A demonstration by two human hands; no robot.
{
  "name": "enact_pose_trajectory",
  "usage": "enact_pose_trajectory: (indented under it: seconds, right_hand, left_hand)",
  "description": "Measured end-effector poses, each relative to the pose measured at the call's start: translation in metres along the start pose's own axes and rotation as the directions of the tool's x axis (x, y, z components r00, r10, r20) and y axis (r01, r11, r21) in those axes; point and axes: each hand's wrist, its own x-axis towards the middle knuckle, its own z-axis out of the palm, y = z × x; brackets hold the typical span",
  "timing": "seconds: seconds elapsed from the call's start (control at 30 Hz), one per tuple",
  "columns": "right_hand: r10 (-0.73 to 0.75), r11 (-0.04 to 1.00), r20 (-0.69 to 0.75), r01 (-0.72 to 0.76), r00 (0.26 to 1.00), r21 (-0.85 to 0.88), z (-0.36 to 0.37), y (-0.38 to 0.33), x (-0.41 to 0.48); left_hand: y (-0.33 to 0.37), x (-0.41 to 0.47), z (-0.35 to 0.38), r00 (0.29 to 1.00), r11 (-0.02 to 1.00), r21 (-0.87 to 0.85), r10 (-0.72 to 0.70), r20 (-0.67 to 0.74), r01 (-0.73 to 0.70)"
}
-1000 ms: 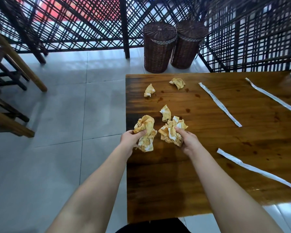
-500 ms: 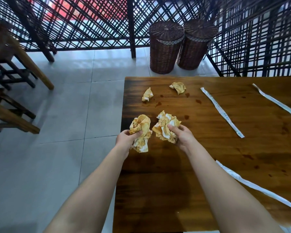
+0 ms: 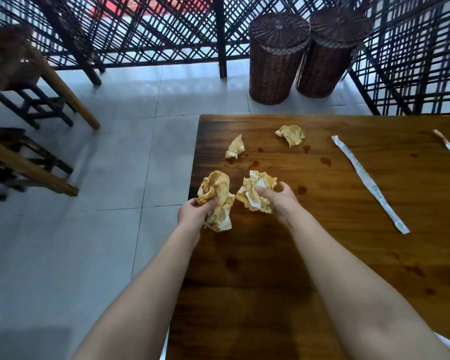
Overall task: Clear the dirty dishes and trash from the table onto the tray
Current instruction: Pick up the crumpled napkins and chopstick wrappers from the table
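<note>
Left hand [image 3: 192,215] grips a crumpled orange-stained paper napkin [image 3: 217,190]; right hand [image 3: 282,203] grips a second stained napkin wad [image 3: 255,185]. Two lidded dark wicker baskets [image 3: 278,58] stand beyond the brown wooden table [image 3: 374,255]: contents hidden.

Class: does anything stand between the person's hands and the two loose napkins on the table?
Nothing visible; only stained table lies before the left napkin and right napkin. Left hand and right hand each grip a napkin wad.
</note>
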Motion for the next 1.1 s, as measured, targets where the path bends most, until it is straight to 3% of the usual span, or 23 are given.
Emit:
enact_pose_trajectory:
  seconds: [0.53,0.87,1.1]
  right_hand:
    - [0.073,0.981,0.003,-0.072,0.997,-0.179,0.011,0.01,0.009]
    - [0.107,0.994,0.059,-0.104,0.993,-0.043,-0.009,0.0,0.002]
    - [0.078,0.995,0.086,-0.083,0.993,0.051,-0.024,-0.013,0.004]
  left_hand:
    - [-0.001,0.014,0.001,1.0,0.998,-0.067,0.006,-0.025,-0.008]
    - [0.01,0.013,0.015,0.998,0.993,-0.109,0.05,0.032,-0.046]
    - [0.021,0.018,0.03,0.992,0.989,-0.147,-0.005,0.127,0.024]
